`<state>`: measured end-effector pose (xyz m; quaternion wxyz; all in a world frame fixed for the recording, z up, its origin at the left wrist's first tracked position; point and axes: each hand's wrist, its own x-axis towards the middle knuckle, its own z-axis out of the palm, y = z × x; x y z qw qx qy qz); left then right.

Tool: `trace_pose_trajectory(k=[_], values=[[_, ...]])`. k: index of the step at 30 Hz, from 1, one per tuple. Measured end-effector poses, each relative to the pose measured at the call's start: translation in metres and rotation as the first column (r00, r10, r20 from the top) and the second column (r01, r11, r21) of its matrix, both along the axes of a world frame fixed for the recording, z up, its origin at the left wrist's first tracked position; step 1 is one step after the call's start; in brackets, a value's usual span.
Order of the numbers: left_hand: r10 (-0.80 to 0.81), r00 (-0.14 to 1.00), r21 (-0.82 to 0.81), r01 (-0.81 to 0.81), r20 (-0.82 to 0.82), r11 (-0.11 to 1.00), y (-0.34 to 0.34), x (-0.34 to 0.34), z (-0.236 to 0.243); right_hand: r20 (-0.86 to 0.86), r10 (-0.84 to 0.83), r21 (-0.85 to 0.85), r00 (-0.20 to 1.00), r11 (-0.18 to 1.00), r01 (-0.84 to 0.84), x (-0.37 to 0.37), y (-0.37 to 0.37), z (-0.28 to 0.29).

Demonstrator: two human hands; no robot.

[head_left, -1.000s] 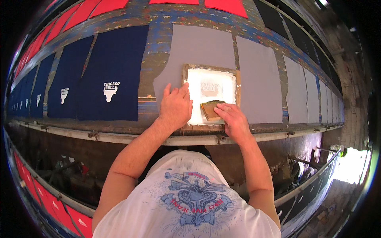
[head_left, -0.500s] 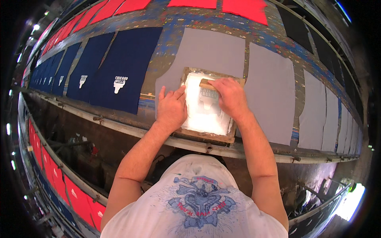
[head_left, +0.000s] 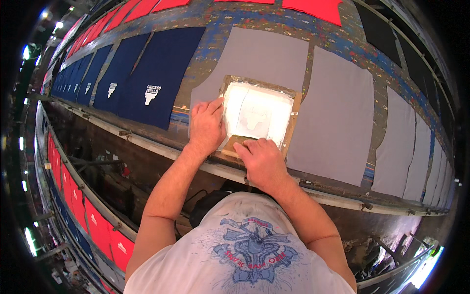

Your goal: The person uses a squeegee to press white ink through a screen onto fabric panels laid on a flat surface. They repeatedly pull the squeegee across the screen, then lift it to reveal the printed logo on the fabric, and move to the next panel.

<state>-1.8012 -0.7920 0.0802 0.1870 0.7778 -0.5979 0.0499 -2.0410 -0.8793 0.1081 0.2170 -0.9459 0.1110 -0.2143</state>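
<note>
Right hand [head_left: 264, 160] is closed on a flat brown wooden squeegee [head_left: 235, 143] poking out leftward, long edge roughly sideways, at the near end of a white, wood-framed rectangular screen [head_left: 295, 115]; forearm angles up-left. Left hand [head_left: 207, 128], half-curled, is at the screen's left side, can't tell if it's gripping. Past that, grey fabric panel [head_left: 267, 54], then paint-spattered bench [head_left: 274, 20].

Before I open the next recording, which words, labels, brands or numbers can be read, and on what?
Wording isn't copied here.
Nearest navy panel: legible white lettering with a horned head.
White shirt: red lettering on a blue emblem, partly unclear.
Framed screen: faint design, lettering illegible.
Farthest navy panels: prints too small.
</note>
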Motion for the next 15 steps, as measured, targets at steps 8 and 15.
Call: trace_pose_trajectory(k=[8,15], values=[[0.031,0.937,-0.155,-0.090,-0.347,0.984,0.011,0.009,-0.028,-0.112,0.065,0.173,0.992,0.984,-0.045,-0.020,0.018,0.016],[0.062,0.664,-0.124,-0.229,-0.745,0.965,0.020,0.013,-0.040,0.018,-0.190,0.048,0.982,0.981,0.189,0.035,-0.088,0.021]])
